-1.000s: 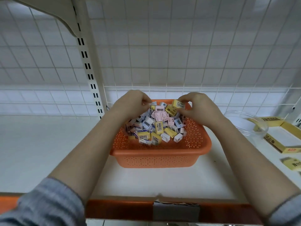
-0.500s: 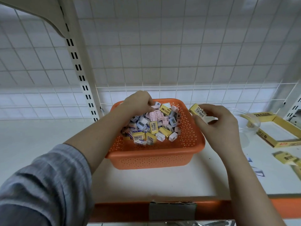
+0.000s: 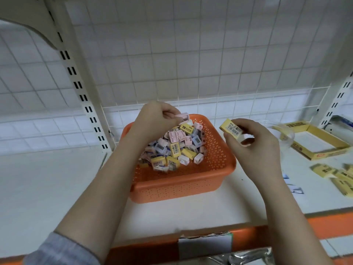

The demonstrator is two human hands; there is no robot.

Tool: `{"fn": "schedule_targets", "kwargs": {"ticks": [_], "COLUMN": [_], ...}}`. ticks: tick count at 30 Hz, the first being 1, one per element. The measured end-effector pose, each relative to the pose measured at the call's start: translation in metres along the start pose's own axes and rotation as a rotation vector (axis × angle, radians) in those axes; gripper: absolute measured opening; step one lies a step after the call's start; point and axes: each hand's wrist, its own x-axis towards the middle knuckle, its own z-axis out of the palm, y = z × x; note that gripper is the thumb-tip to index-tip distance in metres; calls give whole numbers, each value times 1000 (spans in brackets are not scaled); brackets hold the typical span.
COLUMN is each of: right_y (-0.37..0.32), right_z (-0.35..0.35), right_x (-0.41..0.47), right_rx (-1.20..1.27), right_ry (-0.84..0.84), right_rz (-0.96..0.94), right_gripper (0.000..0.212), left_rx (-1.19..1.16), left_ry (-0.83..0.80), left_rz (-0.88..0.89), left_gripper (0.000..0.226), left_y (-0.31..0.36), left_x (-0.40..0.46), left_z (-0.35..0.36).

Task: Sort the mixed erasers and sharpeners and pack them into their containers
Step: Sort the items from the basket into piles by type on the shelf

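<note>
**Both hands lifted from the basket, one item each**

Nearest: an orange shelf edge [image 3: 324, 224] with a torn label holder [image 3: 205, 245]. On the white shelf [image 3: 47, 188] above it, an orange perforated basket [image 3: 181, 184], heaped with mixed yellow erasers and pink, white and blue sharpeners [image 3: 177, 148]. Right hand [image 3: 256, 146] raised just right of the basket's rim, fingers curled, pinching a yellow eraser [image 3: 230, 129] with its barcode facing up. Left hand [image 3: 154, 119] above the basket's far left part, fingertips pinching a pink sharpener [image 3: 183, 117] clear of the heap. Further right on the shelf: loose yellow erasers [image 3: 336, 175], a clear plastic container [image 3: 284, 134] behind the right hand, then an open yellow cardboard box [image 3: 313, 142], touching or apart not clear. Behind everything, a white wire grid panel [image 3: 191, 64] and slotted uprights [image 3: 84, 96].
</note>
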Motion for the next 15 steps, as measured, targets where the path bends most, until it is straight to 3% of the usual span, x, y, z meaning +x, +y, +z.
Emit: {"fn": "schedule_targets", "kwargs": {"ticks": [3,15], "right_y": [5,66], "right_z": [-12,-134], "right_x": [-4,-6], "right_rx": [-18,-147], "right_ry": [16,50], "right_rz": [7,37], "right_gripper": [21,25], "left_rx": [-156,-226], "left_ry": [17,83], "left_rz": [-6,21], "left_gripper": [20,10], "left_y": [14,106], "left_x": [-19,-64], "left_z": [10,97]}}
